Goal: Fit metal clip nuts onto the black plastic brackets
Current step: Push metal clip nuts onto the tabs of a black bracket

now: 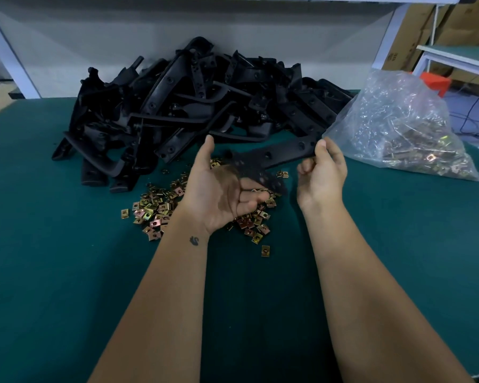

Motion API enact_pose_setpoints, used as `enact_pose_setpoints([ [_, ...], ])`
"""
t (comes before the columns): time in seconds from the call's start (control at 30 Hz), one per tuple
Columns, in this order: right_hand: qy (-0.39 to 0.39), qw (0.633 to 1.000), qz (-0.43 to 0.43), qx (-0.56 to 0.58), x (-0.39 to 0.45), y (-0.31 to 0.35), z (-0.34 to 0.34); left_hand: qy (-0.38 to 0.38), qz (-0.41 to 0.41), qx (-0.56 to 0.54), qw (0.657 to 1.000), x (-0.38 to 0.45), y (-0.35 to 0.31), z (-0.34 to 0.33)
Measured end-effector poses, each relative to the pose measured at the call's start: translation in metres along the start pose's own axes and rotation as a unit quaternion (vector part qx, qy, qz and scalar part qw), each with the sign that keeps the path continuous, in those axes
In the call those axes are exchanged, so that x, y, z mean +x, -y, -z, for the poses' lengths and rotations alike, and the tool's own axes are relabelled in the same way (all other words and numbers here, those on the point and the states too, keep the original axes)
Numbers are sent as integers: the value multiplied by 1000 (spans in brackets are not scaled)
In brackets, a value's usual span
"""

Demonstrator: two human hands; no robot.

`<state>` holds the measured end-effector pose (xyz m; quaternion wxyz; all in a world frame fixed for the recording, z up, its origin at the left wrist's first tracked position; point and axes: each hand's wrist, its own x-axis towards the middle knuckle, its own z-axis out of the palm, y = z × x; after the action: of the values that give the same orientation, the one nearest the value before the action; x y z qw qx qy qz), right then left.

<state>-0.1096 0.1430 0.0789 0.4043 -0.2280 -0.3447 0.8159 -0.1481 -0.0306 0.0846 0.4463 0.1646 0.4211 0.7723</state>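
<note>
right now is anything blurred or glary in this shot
Head view: the bracket between the left hand and right hand is smeared by motion near the left palm; the plastic bag glints with highlights; the bracket pile is dark, with little detail.

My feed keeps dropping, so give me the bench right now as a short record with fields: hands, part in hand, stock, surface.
left hand: palm up, open, under the blurred end of the bracket
right hand: pinching the far end of the bracket
bracket in hand: black, holed strip, held above the loose clip nuts; motion-blurred, fitted nuts cannot be told
loose clip nuts: brass-coloured scatter on the mat, partly under the left hand
bracket pile: heaped at the back of the bench
bag of clip nuts: clear plastic, far right
green mat: covers the bench
</note>
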Motion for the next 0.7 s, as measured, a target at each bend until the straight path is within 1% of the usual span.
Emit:
enact_pose_setpoints([
  [0.1, 9, 1000, 14, -8, 2, 1, 0, 11, 20, 46, 999, -2, 3, -1],
  [0.2, 35, 998, 30, -52, 3, 1, 1, 25, 19, 73, 997, -2, 6, -4],
  [0.27, 55, 988, 41, -135, 2, 0, 2, 19, -1, 51, 999, 0, 7, -4],
  [0.3, 62, 975, 57, -207, 2, 0, 3, 7, -23, 28, 999, 1, 7, -3],
  [0.33, 72, 950, 81, -293, 2, 0, 4, -11, -49, 1, 999, 3, 7, -2],
  [0.4, 114, 884, 115, -439, 0, -2, 7, -49, -101, -56, 992, 5, 6, -1],
  [0.47, 156, 826, 114, -529, -3, -4, 8, -76, -152, -105, 980, 6, 6, 2],
  [0.53, 174, 778, 118, -592, -5, -6, 8, -98, -186, -132, 969, 7, 6, 2],
  [0.57, 178, 761, 121, -612, -5, -6, 8, -113, -195, -134, 965, 7, 5, 2],
  [0.7, 214, 708, 126, -661, -7, -6, 7, -151, -211, -123, 958, 8, 4, 4],
])
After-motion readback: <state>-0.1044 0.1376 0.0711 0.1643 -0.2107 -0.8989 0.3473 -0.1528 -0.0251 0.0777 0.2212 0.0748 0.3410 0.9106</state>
